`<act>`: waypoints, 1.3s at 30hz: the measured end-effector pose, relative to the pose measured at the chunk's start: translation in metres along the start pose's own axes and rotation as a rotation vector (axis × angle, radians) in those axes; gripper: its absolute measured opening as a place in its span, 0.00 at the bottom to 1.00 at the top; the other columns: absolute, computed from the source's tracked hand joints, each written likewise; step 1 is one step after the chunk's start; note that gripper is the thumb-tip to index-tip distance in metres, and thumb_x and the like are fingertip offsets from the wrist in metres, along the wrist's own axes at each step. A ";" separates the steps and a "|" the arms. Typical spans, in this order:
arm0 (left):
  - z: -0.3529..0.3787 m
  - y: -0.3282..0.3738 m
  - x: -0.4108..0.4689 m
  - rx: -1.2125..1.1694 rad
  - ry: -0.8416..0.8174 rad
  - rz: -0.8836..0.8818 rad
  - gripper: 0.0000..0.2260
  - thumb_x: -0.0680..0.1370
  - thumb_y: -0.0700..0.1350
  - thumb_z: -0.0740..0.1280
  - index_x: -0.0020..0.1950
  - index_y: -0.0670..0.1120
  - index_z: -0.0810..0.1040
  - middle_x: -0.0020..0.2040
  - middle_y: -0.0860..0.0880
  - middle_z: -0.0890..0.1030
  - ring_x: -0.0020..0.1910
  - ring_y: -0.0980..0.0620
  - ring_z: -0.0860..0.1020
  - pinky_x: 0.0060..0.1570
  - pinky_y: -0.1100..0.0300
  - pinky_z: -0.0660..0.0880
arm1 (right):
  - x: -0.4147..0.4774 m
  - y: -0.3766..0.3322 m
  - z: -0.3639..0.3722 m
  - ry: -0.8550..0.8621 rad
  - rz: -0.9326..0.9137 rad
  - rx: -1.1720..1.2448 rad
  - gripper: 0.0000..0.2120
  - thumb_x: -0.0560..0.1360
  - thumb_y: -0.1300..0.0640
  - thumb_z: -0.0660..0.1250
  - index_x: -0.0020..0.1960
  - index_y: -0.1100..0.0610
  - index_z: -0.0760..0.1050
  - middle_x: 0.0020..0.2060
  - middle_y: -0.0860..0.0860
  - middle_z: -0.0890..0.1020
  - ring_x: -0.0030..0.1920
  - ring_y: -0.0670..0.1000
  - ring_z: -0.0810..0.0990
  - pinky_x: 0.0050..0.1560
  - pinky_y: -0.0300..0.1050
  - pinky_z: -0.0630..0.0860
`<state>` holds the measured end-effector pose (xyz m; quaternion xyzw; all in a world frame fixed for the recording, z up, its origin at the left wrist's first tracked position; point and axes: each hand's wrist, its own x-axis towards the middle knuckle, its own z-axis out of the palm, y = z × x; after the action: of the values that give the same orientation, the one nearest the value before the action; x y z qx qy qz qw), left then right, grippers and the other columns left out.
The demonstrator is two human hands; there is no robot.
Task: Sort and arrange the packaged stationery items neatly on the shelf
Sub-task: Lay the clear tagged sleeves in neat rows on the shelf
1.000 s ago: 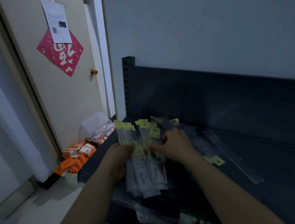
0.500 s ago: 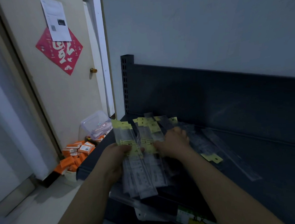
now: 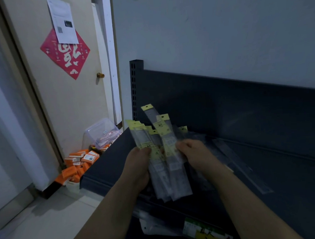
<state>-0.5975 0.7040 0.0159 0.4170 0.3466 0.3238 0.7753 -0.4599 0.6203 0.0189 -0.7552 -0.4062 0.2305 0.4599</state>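
A fanned bundle of packaged rulers, clear sleeves with yellow header cards, is lifted above the dark shelf. My left hand grips the bundle from the left, thumb on the yellow labels. From the right, my right hand pinches the same bundle with curled fingers. One more clear ruler pack lies flat on the shelf to the right of my hands. Other packs behind my right hand are dim and hard to make out.
The shelf's slotted upright post and back panel stand behind the bundle. On the floor at left lie several orange boxes and a clear plastic bin by a door. A lower shelf holds packaged goods.
Both hands have raised the bundle off the shelf and tilted its yellow tops upward. The packs are gathered closer together than before.
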 end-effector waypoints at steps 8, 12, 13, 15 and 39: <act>0.006 -0.005 0.000 0.030 -0.028 -0.038 0.10 0.75 0.27 0.64 0.51 0.39 0.77 0.47 0.40 0.82 0.44 0.42 0.81 0.40 0.49 0.79 | -0.004 0.003 0.017 0.041 -0.074 0.001 0.23 0.79 0.50 0.61 0.48 0.73 0.73 0.46 0.69 0.78 0.44 0.67 0.79 0.44 0.60 0.77; 0.002 -0.003 0.002 0.006 0.013 -0.011 0.11 0.75 0.27 0.64 0.54 0.39 0.76 0.51 0.39 0.81 0.46 0.41 0.81 0.42 0.49 0.79 | -0.003 0.008 0.013 0.047 -0.037 0.117 0.22 0.77 0.51 0.64 0.45 0.73 0.73 0.39 0.66 0.80 0.38 0.59 0.78 0.41 0.53 0.75; 0.000 -0.002 0.003 -0.012 0.017 -0.001 0.10 0.76 0.28 0.63 0.53 0.40 0.76 0.51 0.39 0.81 0.46 0.41 0.81 0.41 0.49 0.79 | -0.004 0.007 0.010 0.041 -0.030 0.126 0.21 0.76 0.51 0.64 0.45 0.72 0.74 0.42 0.69 0.80 0.39 0.61 0.79 0.43 0.55 0.76; -0.003 0.002 0.004 -0.067 0.024 0.011 0.08 0.78 0.31 0.62 0.52 0.41 0.77 0.49 0.40 0.82 0.45 0.43 0.82 0.36 0.52 0.80 | -0.005 0.005 0.006 0.010 -0.074 0.074 0.23 0.76 0.49 0.64 0.45 0.73 0.72 0.44 0.72 0.76 0.38 0.65 0.77 0.44 0.58 0.76; -0.020 0.023 0.015 0.119 0.026 -0.073 0.10 0.75 0.27 0.61 0.49 0.39 0.77 0.46 0.36 0.81 0.43 0.40 0.81 0.39 0.49 0.80 | 0.007 0.002 0.006 0.101 0.011 -0.379 0.11 0.72 0.54 0.69 0.40 0.59 0.71 0.35 0.54 0.74 0.35 0.50 0.72 0.36 0.44 0.69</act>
<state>-0.6105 0.7350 0.0235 0.4452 0.3902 0.2796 0.7559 -0.4599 0.6284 0.0147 -0.8411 -0.4146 0.1142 0.3280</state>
